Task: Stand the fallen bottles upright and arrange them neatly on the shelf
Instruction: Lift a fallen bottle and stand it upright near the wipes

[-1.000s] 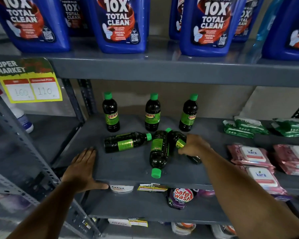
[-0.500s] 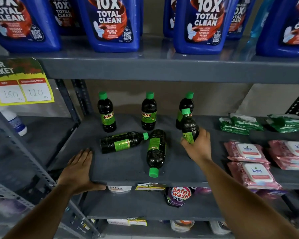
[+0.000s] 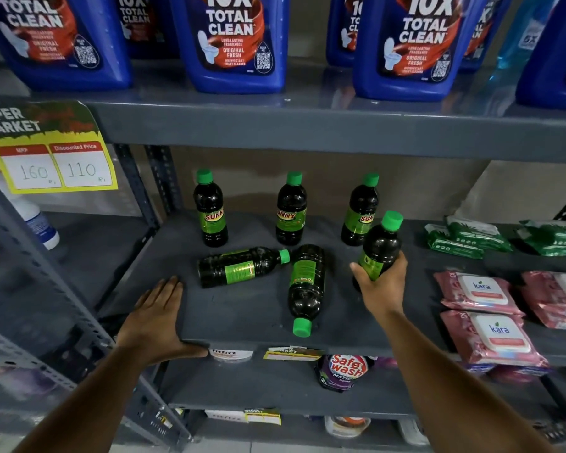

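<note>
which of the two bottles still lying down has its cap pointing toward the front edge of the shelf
The right-hand fallen bottle: its green cap points at the shelf's front edge. The other fallen bottle lies crosswise, cap pointing right.

glossy plastic bottles [image 3: 306,282], matt metal shelf [image 3: 249,308]

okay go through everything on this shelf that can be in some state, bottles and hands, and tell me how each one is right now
Left standing bottle: upright, capped.
Middle standing bottle: upright, capped.
Right standing bottle: upright, capped.
Left fallen bottle: on its side, cap pointing right.
Centre fallen bottle: on its side, cap toward shelf edge.
Held bottle: gripped, near upright, tilted.
Right hand: closed around held bottle.
Left hand: flat on shelf, empty.
</note>
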The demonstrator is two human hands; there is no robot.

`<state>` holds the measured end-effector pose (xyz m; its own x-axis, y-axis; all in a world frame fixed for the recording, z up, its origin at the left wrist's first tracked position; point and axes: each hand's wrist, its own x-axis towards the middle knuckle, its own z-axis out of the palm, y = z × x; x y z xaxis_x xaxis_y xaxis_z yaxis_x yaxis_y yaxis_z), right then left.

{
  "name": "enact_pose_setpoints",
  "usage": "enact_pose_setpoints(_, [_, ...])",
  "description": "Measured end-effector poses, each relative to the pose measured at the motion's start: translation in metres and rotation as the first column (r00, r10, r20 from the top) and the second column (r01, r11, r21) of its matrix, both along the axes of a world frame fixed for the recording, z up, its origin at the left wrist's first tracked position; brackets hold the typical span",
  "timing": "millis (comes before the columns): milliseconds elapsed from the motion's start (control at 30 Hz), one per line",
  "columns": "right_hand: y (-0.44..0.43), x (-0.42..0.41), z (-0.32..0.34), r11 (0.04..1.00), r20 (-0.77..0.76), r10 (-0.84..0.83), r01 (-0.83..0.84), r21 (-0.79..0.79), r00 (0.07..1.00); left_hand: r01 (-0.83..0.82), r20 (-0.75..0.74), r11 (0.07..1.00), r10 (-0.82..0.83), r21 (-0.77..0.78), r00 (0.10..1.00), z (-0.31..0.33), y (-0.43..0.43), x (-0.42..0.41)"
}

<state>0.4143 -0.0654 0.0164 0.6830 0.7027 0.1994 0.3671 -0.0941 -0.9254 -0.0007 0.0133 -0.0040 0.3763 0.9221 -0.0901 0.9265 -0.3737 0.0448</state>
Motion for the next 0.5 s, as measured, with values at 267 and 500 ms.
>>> enact_pose_setpoints(267, [-0.0014,0.0038,0.0039,0.998,-0.044,0.055,-0.055,0.004,0.998,0.002,-0.041,1.000,-0.003,-0.013,0.999,0.0041,-0.0011,0.0015])
enact_pose_setpoints(500, [0.0001,0.0037,0.0042,0.998,-0.058,0.044,-0.046,-0.034,0.997,0.000,-0.026,1.000,0.000,-0.014,1.000,0.0047,-0.0010,0.0019])
